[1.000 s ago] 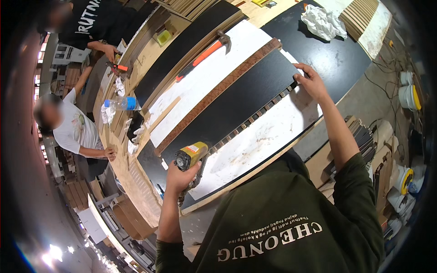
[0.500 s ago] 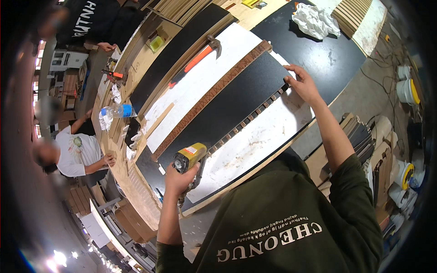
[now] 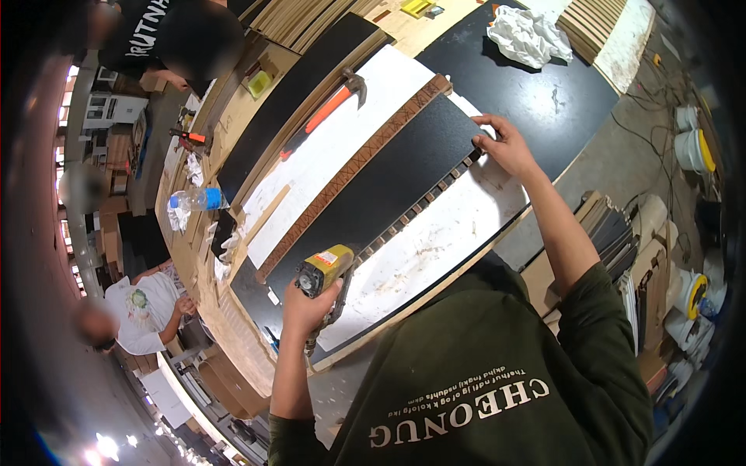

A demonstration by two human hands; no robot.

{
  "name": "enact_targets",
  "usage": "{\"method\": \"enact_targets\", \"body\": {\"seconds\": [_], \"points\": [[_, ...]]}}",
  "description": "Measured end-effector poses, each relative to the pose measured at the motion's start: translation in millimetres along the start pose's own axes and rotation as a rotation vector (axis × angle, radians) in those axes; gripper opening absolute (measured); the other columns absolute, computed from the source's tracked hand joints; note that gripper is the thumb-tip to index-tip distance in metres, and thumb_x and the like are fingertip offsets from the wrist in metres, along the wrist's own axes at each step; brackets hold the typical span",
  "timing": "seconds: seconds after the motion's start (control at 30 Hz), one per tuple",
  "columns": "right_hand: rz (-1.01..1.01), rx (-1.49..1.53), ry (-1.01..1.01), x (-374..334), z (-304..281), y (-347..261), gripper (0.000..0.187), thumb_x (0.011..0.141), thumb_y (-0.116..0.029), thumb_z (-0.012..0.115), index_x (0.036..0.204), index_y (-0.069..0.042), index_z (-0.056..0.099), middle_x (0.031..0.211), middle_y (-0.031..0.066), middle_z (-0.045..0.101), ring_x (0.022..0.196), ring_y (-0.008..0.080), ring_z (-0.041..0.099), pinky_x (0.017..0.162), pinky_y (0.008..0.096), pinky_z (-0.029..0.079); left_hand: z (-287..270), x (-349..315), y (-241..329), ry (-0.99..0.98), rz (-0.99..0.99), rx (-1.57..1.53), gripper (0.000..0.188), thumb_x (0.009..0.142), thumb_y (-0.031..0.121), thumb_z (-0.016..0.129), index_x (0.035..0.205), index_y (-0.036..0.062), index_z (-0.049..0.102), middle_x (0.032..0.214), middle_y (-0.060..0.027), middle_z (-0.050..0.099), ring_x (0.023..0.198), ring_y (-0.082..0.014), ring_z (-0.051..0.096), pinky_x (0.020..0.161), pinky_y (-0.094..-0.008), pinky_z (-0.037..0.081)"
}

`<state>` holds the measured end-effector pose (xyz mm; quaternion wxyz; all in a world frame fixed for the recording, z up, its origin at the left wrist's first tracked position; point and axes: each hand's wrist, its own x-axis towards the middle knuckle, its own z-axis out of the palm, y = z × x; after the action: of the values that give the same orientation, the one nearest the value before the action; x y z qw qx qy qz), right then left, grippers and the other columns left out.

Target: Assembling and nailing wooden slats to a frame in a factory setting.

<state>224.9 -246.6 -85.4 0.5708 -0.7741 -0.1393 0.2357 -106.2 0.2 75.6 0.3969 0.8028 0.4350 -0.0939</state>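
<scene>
My left hand (image 3: 308, 309) is wrapped round the handle of a yellow nail gun (image 3: 327, 262). Its nose is at the near left end of a notched dark strip (image 3: 420, 206), which runs along the near edge of a long black panel (image 3: 388, 159). At the far right end, my right hand (image 3: 505, 149) pinches the panel's corner, the thumb by the strip's end. A brown strip with a zigzag pattern (image 3: 350, 175) borders the panel's far side. Under all this lies a white board (image 3: 420, 268).
Beyond the panel lies a claw hammer (image 3: 330, 109) with an orange handle. A plastic bottle (image 3: 200, 199) stands at the left, crumpled white wrapping (image 3: 530, 37) at the far right. Two people are across the bench. Buckets (image 3: 690, 154) and cables are on the floor at right.
The whole view has shifted slightly, while both hands keep their places on the nail gun and panel. The person in the white shirt has moved lower in the picture.
</scene>
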Motion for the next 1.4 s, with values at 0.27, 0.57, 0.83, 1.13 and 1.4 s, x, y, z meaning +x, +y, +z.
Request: {"method": "enact_targets", "body": {"seconds": [0.27, 0.57, 0.83, 1.13, 1.4], "points": [[-0.107, -0.033, 0.055, 2, 3, 4, 0.037, 0.078, -0.025, 0.069, 0.114, -0.015, 0.065, 0.124, 0.0119, 0.057, 0.108, 0.0258, 0.056, 0.089, 0.0343, 0.045, 8, 10, 11, -0.01, 0.035, 0.12, 0.031, 0.076, 0.02, 0.073, 0.095, -0.0026, 0.065, 0.064, -0.0042, 0.061, 0.05, -0.0104, 0.056, 0.046, -0.0267, 0.045], [-0.082, -0.125, 0.019, 5, -2, 9, 0.039, 0.077, -0.027, 0.07, 0.114, -0.019, 0.065, 0.132, 0.0097, 0.052, 0.121, 0.0292, 0.047, 0.102, 0.0377, 0.038, 11, 6, 47, -0.076, -0.046, 0.033, 0.03, 0.077, 0.018, 0.072, 0.097, -0.0037, 0.064, 0.065, -0.0041, 0.061, 0.049, -0.0103, 0.056, 0.046, -0.0263, 0.046], [-0.112, -0.17, 0.028, 5, -2, 7, 0.039, 0.076, -0.029, 0.069, 0.114, -0.02, 0.065, 0.132, 0.0082, 0.052, 0.122, 0.0294, 0.046, 0.104, 0.0383, 0.037, 18, 20, 44, -0.078, 0.019, 0.179, 0.03, 0.078, 0.02, 0.072, 0.096, -0.0031, 0.064, 0.063, -0.004, 0.06, 0.049, -0.0099, 0.056, 0.045, -0.0261, 0.045], [-0.085, -0.158, 0.023, 1, -3, 3, 0.04, 0.076, -0.03, 0.069, 0.114, -0.02, 0.065, 0.133, 0.0073, 0.051, 0.122, 0.0288, 0.045, 0.104, 0.0385, 0.036, 23, 18, 72, -0.085, -0.002, 0.102, 0.034, 0.074, 0.025, 0.072, 0.091, -0.0035, 0.067, 0.064, -0.0084, 0.064, 0.054, -0.0149, 0.061, 0.054, -0.0298, 0.047], [-0.073, -0.177, 0.035, -2, -1, -1, 0.04, 0.076, -0.032, 0.068, 0.114, -0.022, 0.065, 0.134, 0.0067, 0.05, 0.123, 0.0284, 0.045, 0.105, 0.039, 0.035, 29, 24, 80, -0.096, -0.004, 0.17, 0.034, 0.074, 0.025, 0.072, 0.09, -0.0035, 0.067, 0.064, -0.0086, 0.064, 0.054, -0.0148, 0.061, 0.054, -0.0297, 0.047]]}}
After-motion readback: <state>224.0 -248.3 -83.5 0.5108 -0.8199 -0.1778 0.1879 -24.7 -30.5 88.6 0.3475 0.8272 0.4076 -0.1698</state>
